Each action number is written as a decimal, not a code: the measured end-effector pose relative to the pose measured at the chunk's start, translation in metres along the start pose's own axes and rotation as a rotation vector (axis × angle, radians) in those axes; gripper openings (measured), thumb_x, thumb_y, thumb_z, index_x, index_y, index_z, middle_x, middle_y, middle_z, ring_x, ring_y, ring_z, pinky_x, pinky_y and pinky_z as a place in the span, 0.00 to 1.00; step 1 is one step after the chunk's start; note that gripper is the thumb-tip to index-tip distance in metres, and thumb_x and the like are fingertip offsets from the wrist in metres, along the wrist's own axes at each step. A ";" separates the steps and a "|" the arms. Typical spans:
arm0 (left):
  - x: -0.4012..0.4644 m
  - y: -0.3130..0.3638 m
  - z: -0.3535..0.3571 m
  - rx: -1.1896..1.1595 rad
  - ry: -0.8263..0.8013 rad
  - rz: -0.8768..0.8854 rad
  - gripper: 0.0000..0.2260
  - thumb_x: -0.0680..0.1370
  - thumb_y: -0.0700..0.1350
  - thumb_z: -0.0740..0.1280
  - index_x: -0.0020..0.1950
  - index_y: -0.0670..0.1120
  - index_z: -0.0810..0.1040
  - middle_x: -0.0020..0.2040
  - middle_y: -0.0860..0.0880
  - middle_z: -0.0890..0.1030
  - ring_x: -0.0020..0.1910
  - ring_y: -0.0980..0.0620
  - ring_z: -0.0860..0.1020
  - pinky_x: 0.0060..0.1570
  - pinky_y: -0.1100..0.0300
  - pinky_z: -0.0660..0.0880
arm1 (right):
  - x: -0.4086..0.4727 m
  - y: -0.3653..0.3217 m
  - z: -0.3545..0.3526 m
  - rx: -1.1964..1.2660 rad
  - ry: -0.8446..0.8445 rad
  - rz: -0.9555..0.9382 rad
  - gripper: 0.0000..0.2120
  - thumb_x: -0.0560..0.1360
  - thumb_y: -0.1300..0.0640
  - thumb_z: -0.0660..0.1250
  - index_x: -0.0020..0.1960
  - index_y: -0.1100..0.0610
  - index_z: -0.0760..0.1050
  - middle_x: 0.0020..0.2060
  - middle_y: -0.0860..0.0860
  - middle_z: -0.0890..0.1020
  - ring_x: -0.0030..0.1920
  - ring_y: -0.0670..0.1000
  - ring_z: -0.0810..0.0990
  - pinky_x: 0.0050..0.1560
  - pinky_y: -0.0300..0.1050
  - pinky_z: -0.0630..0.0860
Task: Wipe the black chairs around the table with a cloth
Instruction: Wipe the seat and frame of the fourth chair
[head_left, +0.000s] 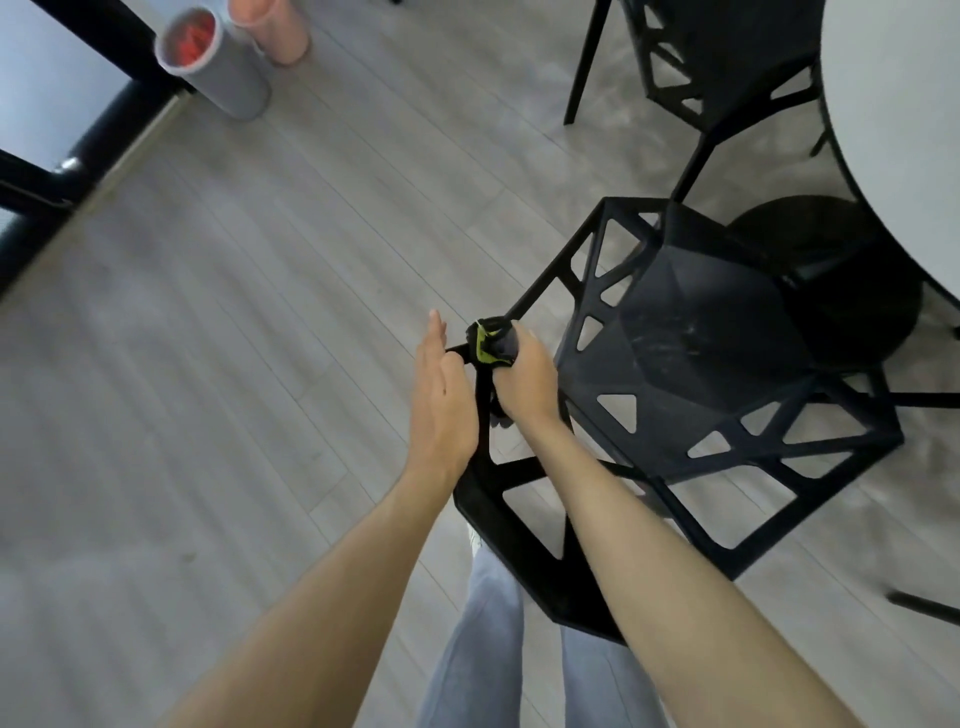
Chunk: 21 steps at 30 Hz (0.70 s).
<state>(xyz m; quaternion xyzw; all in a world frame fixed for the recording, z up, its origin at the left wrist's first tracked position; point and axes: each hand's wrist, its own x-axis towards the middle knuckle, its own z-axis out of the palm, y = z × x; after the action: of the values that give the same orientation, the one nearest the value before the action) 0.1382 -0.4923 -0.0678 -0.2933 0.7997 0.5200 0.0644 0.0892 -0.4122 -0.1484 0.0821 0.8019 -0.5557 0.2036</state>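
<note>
A black chair (701, 343) with an angular cut-out frame stands right of centre, its seat facing up toward me. My right hand (524, 379) is closed on a dark cloth (491, 345) with a yellow-green edge, pressed against the chair's frame at its left corner. My left hand (441, 395) is flat and held edge-up just left of that corner, fingers together and straight, holding nothing. A second black chair (691, 67) stands at the top right, pushed toward the white round table (893, 104).
The table's black round base (831, 275) sits on the floor behind the near chair. A grey cylinder (218, 67) with red contents and a pink cylinder (275, 31) stand at the top left by a black-framed door. Grey plank floor spreads to the left.
</note>
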 end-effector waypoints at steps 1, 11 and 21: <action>0.000 -0.001 0.000 0.014 0.004 0.002 0.26 0.86 0.48 0.47 0.86 0.53 0.52 0.84 0.54 0.59 0.80 0.63 0.58 0.76 0.69 0.54 | 0.006 0.001 0.005 0.001 0.010 0.007 0.13 0.76 0.66 0.64 0.51 0.48 0.78 0.46 0.46 0.83 0.50 0.48 0.82 0.51 0.53 0.82; 0.001 -0.001 0.000 0.097 0.011 -0.019 0.26 0.86 0.48 0.47 0.85 0.53 0.52 0.83 0.54 0.59 0.79 0.62 0.59 0.76 0.68 0.56 | -0.032 0.008 -0.021 0.006 -0.166 -0.156 0.15 0.73 0.69 0.66 0.49 0.50 0.78 0.45 0.47 0.79 0.47 0.47 0.81 0.45 0.52 0.81; -0.001 0.003 0.000 0.174 0.001 -0.013 0.31 0.82 0.54 0.45 0.86 0.51 0.52 0.83 0.53 0.59 0.80 0.61 0.58 0.80 0.62 0.55 | 0.030 0.015 -0.019 -0.314 -0.082 -0.146 0.13 0.76 0.69 0.61 0.46 0.52 0.76 0.42 0.48 0.80 0.38 0.46 0.78 0.35 0.38 0.71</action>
<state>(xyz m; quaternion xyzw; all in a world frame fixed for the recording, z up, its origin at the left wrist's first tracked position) 0.1371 -0.4911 -0.0648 -0.2920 0.8399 0.4481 0.0926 0.0631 -0.3920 -0.1679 -0.0318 0.8737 -0.4396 0.2058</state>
